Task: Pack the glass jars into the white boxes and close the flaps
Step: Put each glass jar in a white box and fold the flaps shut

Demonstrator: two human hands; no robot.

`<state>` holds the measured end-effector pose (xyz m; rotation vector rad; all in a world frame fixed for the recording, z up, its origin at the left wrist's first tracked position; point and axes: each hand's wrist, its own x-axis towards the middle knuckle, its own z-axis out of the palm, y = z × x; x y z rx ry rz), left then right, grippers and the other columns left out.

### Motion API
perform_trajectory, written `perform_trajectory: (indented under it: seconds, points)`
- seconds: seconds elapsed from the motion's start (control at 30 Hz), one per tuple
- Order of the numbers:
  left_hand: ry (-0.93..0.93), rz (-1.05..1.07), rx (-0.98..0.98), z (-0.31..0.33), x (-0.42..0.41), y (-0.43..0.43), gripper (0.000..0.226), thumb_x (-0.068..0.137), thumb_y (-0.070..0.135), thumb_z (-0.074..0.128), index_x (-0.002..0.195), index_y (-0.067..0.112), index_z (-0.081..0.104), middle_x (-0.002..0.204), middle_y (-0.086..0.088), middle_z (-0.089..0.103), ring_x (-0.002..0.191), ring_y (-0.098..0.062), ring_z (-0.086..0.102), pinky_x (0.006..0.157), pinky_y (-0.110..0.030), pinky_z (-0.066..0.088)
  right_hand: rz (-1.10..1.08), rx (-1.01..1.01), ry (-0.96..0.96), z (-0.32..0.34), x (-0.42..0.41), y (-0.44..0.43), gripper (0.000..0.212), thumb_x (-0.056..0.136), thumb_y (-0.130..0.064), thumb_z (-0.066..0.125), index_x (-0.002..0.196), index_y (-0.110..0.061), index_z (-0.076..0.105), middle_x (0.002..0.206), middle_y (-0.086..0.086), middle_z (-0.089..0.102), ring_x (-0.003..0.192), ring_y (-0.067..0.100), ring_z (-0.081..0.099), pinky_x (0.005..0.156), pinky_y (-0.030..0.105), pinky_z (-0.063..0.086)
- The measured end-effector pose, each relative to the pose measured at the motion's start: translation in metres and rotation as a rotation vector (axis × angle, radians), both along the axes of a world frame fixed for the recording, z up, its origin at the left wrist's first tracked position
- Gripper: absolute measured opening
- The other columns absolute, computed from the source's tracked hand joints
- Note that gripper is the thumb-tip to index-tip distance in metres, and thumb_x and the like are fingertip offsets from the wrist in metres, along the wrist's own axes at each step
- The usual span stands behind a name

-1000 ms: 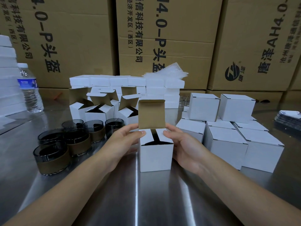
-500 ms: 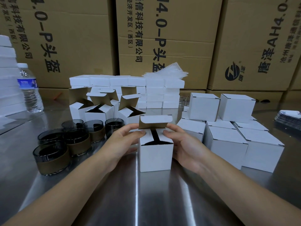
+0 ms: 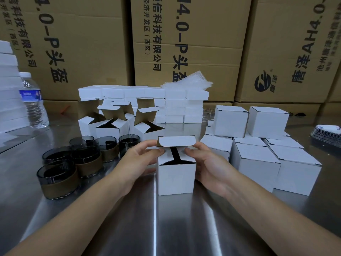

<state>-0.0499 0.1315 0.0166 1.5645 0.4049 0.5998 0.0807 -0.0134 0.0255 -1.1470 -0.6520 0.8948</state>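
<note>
A small white box (image 3: 176,179) stands on the steel table straight in front of me. Its two side flaps are folded in, with a dark gap between them. The top lid flap (image 3: 176,141) is bent forward over the opening, its tuck tab hanging down. My left hand (image 3: 137,161) grips the box's left side, thumb on the left side flap. My right hand (image 3: 207,163) grips the right side, thumb on the right flap. Several smoky glass jars with brown bands (image 3: 57,179) stand to the left.
Open white boxes (image 3: 110,124) stand behind the jars, with flat white stacks (image 3: 177,106) farther back. Closed white boxes (image 3: 258,163) fill the right. A water bottle (image 3: 33,100) is at far left. Large brown cartons (image 3: 184,43) wall off the back. A stack of cards (image 3: 326,133) lies far right.
The lid flap stood upright a second ago; it has folded forward and down over the opening. Both hands stay on the box's sides.
</note>
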Motion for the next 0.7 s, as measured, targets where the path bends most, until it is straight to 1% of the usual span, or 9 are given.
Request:
perform_trajectory:
  seconds: [0.13, 0.2, 0.27, 0.37, 0.43, 0.47, 0.53, 0.63, 0.7]
  points:
    - [-0.03, 0.01, -0.003, 0.0014, 0.0, -0.0032, 0.017, 0.085, 0.028, 0.069, 0.101, 0.031, 0.072, 0.101, 0.001, 0.073, 0.093, -0.021, 0.07, 0.089, -0.044, 0.053, -0.002, 0.009, -0.023, 0.0013, -0.0002, -0.0004, 0.03, 0.088, -0.014, 0.061, 0.117, -0.023, 0.061, 0.108, 0.01, 0.071, 0.088, 0.02, 0.065, 0.084, 0.034, 0.045]
    - [-0.05, 0.022, 0.012, 0.0021, -0.0004, -0.0051, 0.015, 0.084, 0.029, 0.07, 0.098, 0.03, 0.073, 0.089, 0.008, 0.072, 0.072, -0.007, 0.067, 0.078, -0.037, 0.052, -0.002, 0.015, -0.025, 0.0018, -0.0004, -0.0005, 0.031, 0.087, -0.015, 0.063, 0.117, -0.022, 0.061, 0.11, 0.01, 0.07, 0.093, 0.023, 0.064, 0.09, 0.038, 0.044]
    - [-0.051, 0.042, 0.017, 0.0024, -0.0007, -0.0066, 0.012, 0.084, 0.029, 0.07, 0.095, 0.031, 0.073, 0.089, 0.008, 0.07, 0.06, -0.002, 0.062, 0.075, -0.035, 0.05, 0.001, 0.016, -0.027, 0.0023, -0.0012, -0.0009, 0.03, 0.086, -0.015, 0.064, 0.116, -0.021, 0.061, 0.108, 0.01, 0.071, 0.092, 0.023, 0.064, 0.091, 0.039, 0.043]
    - [-0.041, 0.06, 0.015, 0.0028, -0.0006, -0.0071, 0.01, 0.086, 0.026, 0.068, 0.092, 0.032, 0.073, 0.098, 0.005, 0.071, 0.061, -0.002, 0.061, 0.076, -0.035, 0.049, -0.01, 0.005, -0.026, 0.0026, -0.0026, -0.001, 0.022, 0.085, -0.013, 0.064, 0.105, -0.022, 0.063, 0.089, 0.005, 0.072, 0.073, 0.017, 0.063, 0.074, 0.031, 0.043]
    - [-0.036, 0.066, 0.008, 0.0027, -0.0004, -0.0072, 0.012, 0.088, 0.023, 0.067, 0.089, 0.032, 0.074, 0.095, 0.005, 0.071, 0.062, -0.002, 0.061, 0.076, -0.033, 0.049, -0.03, -0.008, -0.015, 0.0029, -0.0037, -0.0011, 0.019, 0.085, -0.011, 0.062, 0.099, -0.024, 0.063, 0.074, 0.0, 0.067, 0.059, 0.013, 0.056, 0.062, 0.027, 0.039]
    - [-0.032, 0.07, 0.007, 0.0026, -0.0001, -0.0072, 0.014, 0.089, 0.021, 0.065, 0.088, 0.032, 0.074, 0.093, 0.006, 0.072, 0.064, -0.002, 0.062, 0.076, -0.033, 0.049, -0.038, -0.014, -0.015, 0.0027, -0.0039, -0.0009, 0.018, 0.085, -0.01, 0.061, 0.098, -0.023, 0.062, 0.07, -0.001, 0.064, 0.056, 0.012, 0.053, 0.06, 0.026, 0.037]
    - [-0.019, 0.072, 0.013, 0.0021, 0.0003, -0.007, 0.016, 0.09, 0.02, 0.063, 0.087, 0.032, 0.074, 0.091, 0.006, 0.073, 0.073, -0.007, 0.065, 0.079, -0.034, 0.052, -0.053, -0.025, -0.018, 0.0021, -0.0044, -0.0002, 0.017, 0.086, -0.01, 0.059, 0.099, -0.022, 0.061, 0.072, 0.0, 0.062, 0.059, 0.014, 0.05, 0.06, 0.027, 0.036]
    - [-0.007, 0.072, 0.003, 0.0019, 0.0003, -0.0066, 0.014, 0.09, 0.021, 0.062, 0.091, 0.03, 0.073, 0.095, 0.002, 0.073, 0.087, -0.016, 0.067, 0.087, -0.037, 0.053, -0.072, -0.037, -0.004, 0.0026, -0.0053, 0.0004, 0.016, 0.088, -0.012, 0.055, 0.1, -0.02, 0.062, 0.083, 0.005, 0.057, 0.066, 0.017, 0.045, 0.057, 0.026, 0.035]
    - [-0.003, 0.073, -0.003, 0.002, 0.0001, -0.0066, 0.015, 0.092, 0.021, 0.061, 0.093, 0.03, 0.073, 0.097, 0.0, 0.074, 0.092, -0.019, 0.067, 0.088, -0.038, 0.053, -0.07, -0.049, 0.003, 0.0035, -0.0051, 0.0002, 0.018, 0.089, -0.015, 0.05, 0.101, -0.019, 0.063, 0.087, 0.005, 0.059, 0.067, 0.016, 0.05, 0.053, 0.022, 0.042]
